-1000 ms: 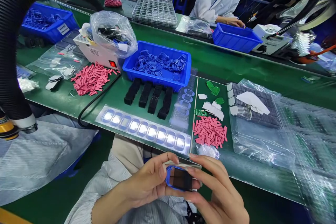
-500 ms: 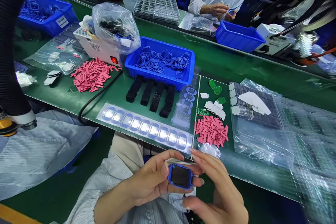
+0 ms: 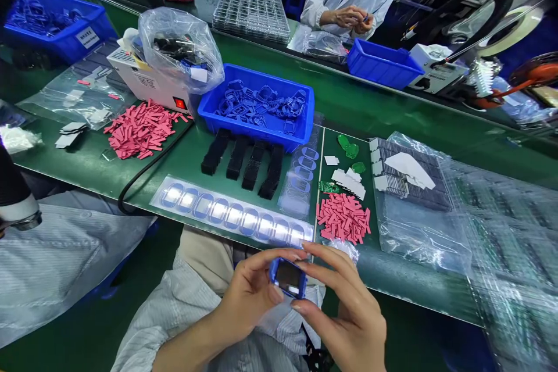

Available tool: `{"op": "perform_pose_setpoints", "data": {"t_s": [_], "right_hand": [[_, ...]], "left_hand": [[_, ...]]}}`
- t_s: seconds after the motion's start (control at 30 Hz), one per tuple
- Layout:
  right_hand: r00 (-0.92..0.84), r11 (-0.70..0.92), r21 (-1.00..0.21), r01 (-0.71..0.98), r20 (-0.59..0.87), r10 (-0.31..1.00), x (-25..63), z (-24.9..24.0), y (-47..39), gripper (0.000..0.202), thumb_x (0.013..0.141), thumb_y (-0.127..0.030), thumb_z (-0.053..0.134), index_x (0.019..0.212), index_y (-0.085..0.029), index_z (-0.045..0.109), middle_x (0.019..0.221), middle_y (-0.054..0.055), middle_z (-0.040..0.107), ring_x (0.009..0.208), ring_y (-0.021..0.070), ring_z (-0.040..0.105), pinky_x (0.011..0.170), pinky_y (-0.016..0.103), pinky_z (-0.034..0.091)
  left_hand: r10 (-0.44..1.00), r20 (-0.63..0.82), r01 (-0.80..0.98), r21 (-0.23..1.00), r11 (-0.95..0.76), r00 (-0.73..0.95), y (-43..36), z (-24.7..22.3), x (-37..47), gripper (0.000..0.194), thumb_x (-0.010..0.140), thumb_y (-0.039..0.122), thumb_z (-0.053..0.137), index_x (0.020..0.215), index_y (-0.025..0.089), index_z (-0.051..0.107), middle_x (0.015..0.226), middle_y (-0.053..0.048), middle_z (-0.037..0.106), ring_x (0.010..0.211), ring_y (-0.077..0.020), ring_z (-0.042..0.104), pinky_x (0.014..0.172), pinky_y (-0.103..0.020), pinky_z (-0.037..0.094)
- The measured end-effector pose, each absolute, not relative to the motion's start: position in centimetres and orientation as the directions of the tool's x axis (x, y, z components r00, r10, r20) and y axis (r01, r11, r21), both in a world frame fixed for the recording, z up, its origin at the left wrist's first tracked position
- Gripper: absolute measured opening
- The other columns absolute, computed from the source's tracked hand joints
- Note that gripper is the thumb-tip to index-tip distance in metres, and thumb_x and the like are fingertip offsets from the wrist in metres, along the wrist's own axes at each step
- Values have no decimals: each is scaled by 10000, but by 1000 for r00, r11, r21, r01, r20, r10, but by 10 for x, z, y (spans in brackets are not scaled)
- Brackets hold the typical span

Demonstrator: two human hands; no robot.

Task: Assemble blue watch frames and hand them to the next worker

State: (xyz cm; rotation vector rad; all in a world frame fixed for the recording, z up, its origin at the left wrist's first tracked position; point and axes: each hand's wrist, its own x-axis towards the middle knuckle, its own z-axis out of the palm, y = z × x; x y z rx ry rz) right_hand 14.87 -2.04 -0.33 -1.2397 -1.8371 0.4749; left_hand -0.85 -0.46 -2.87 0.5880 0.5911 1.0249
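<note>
Green surface (image 3: 183, 154) laid with piles and rows

A blue bin (image 3: 261, 135) is set near the middle, with four black stacks (image 3: 254, 168) lined up in front. A strip with rounded outlines (image 3: 235, 216) is laid along the near edge. Pink pieces are heaped in a left pile (image 3: 142, 131) and a right pile (image 3: 344, 219); white cards (image 3: 349, 183) and green pieces (image 3: 349, 146) are scattered beyond the latter.

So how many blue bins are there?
3: the left bin, the middle bin behind the black stacks, and the far bin near another person's hands. More might be hidden.
</note>
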Motion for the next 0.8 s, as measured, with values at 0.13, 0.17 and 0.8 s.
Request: {"op": "perform_pose_setpoints", "data": {"t_s": [0.13, 0.17, 0.8], "right_hand": [[-73, 323, -625, 711, 390, 918, 180, -14, 21, 281, 868, -406, 583, 1088, -235, 613, 1148, 94, 658, 1052, 247, 623, 852, 423, 528], [3, 235, -559, 795, 392, 920, 194, -19, 39, 329, 861, -434, 580, 1114, -224, 604, 1142, 100, 660, 1031, 247, 627, 851, 432, 523], [-581, 583, -592, 556, 226, 782, 197, 16, 48, 402, 823, -407, 652, 1186, -265, 553, 1202, 70, 638, 1144, 238, 574, 935, 417, 501]], "left_hand": [[864, -315, -638, 584, 502, 393, -2, -32, -15, 368, 689, 476, 733, 994, 271, 728, 970, -40, 725, 909, -203, 678, 899, -345, 490], [857, -337, -643, 567, 515, 390, -2, -31, -17, 376, 672, 479, 744, 981, 265, 733, 932, -34, 722, 866, -190, 680, 878, -335, 499], [708, -231, -574, 446, 687, 667, -3, -26, -25, 426, 624, 526, 766, 894, 197, 756, 1280, -103, 594, 1200, -280, 528, 1012, -357, 386]]}}
